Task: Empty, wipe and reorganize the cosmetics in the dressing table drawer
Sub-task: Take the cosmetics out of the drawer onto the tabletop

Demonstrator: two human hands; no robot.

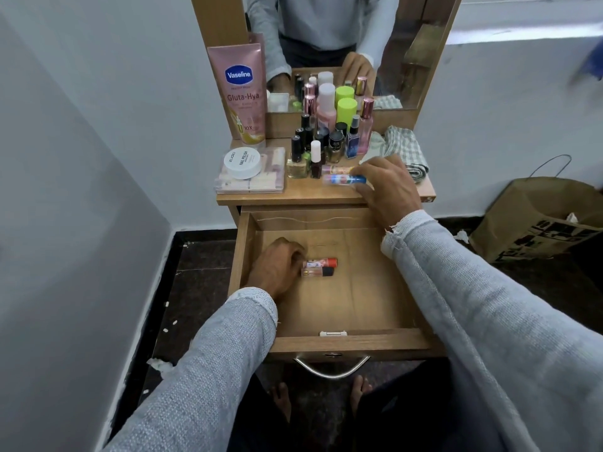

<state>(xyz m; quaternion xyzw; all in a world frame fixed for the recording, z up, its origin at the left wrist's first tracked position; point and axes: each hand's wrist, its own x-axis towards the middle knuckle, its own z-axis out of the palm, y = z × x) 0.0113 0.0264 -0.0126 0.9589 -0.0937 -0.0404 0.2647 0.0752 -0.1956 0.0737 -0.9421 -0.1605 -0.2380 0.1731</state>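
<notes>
The wooden drawer (365,288) is pulled open below the dressing table top (293,195). Inside it my left hand (277,269) grips the ends of two small vials lying side by side, one with a red cap (321,263) and one with a dark cap (319,272). On the table top my right hand (388,185) pinches a small vial with a blue cap (344,179) lying flat. Another small vial (336,169) lies just behind it. Several nail polish and perfume bottles (323,138) stand clustered at the middle of the table.
A pink Vaseline tube (239,93) stands at the back left. A white round jar (243,163) sits on a clear flat case (251,182). A checked cloth (404,151) lies at the right. A mirror (342,44) stands behind. A paper bag (538,220) sits on the floor, right.
</notes>
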